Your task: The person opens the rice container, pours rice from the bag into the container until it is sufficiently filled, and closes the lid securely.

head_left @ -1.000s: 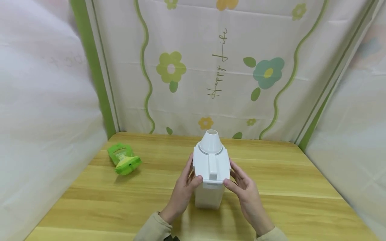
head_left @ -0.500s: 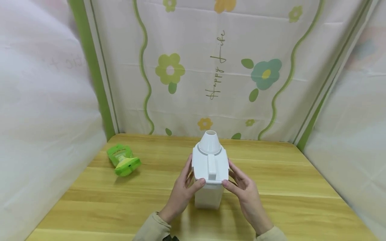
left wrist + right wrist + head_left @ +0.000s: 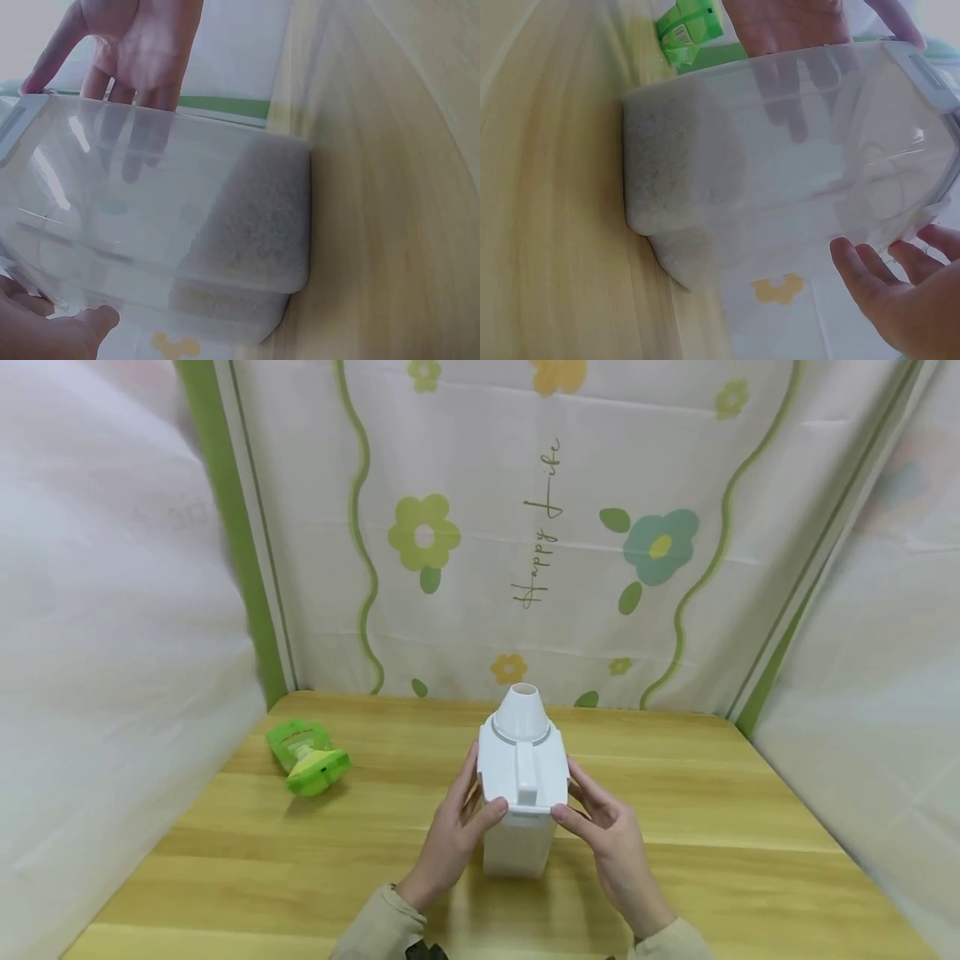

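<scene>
A tall see-through storage container (image 3: pixel 517 852) stands upright on the table, with a white lid (image 3: pixel 506 777) on top. The lid carries a cone-shaped spout (image 3: pixel 522 714) at its far end and a raised ridge along its middle. Pale small grains like rice (image 3: pixel 255 210) fill the lower part, heaped on a slope. My left hand (image 3: pixel 446 839) grips the container's left upper side, thumb at the near lid edge. On the opposite side my right hand (image 3: pixel 615 843) holds it the same way, its fingers (image 3: pixel 855 274) spread along the wall.
On the wooden table (image 3: pixel 300 877), to the left, lies a bright green and yellow bag (image 3: pixel 309 758). Patterned white curtain cloth (image 3: pixel 480 593) with flowers and lettering encloses the back and both sides.
Both hands keep their hold on the container, which stays in place. The left thumb shifts slightly at the lid's edge.
</scene>
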`<state>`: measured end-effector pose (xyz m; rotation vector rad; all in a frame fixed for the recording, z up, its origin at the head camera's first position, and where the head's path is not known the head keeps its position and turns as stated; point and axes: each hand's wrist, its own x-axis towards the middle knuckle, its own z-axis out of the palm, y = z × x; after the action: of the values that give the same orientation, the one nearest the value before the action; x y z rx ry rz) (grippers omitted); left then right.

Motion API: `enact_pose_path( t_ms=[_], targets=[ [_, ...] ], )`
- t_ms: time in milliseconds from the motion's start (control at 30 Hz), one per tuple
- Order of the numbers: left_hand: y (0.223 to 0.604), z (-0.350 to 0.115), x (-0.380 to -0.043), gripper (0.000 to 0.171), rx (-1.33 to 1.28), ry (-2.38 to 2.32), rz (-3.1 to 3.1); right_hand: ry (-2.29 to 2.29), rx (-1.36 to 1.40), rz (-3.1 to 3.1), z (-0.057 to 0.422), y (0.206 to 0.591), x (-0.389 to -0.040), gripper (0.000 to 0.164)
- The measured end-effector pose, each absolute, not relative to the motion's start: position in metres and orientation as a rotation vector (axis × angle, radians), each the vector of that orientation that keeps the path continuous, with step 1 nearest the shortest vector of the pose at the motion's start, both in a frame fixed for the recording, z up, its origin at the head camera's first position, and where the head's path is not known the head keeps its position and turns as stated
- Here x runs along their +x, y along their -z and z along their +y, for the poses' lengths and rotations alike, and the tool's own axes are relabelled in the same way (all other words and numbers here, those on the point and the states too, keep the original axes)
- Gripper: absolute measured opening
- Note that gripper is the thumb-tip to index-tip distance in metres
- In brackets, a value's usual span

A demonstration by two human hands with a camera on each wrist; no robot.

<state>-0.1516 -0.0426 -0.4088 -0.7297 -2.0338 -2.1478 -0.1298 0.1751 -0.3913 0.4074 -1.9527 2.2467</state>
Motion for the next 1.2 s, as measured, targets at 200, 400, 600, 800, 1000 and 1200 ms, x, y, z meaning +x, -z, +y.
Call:
enact_pose_path(
  t_ms=[200, 400, 600, 800, 1000, 1200],
  targets=[
    [0.407, -0.040, -0.151, 0.078, -0.749, 2.155, -2.013, -2.215, 0.401, -1.939, 0.175, 0.394, -0.130, 0.059],
    [0.406, -0.038, -0.153, 0.077, -0.763, 2.135, -1.984, -2.202, 0.393, -1.925, 0.174, 0.395, -0.133, 0.058],
    [0.407, -0.038, -0.152, 0.077, -0.760, 2.118, -1.992, -2.192, 0.401, -1.919, 0.172, 0.397, -0.132, 0.058],
    [0.407, -0.038, -0.152, 0.077, -0.750, 2.108, -1.991, -2.178, 0.421, -1.911, 0.171, 0.397, -0.132, 0.056],
    [0.410, -0.039, -0.151, 0.077, -0.752, 2.083, -1.997, -2.186, 0.418, -1.905, 0.170, 0.400, -0.131, 0.057],
    [0.410, -0.036, -0.152, 0.076, -0.718, 2.068, -2.034, -2.192, 0.393, -1.912, 0.168, 0.403, -0.133, 0.056]
  ],
)
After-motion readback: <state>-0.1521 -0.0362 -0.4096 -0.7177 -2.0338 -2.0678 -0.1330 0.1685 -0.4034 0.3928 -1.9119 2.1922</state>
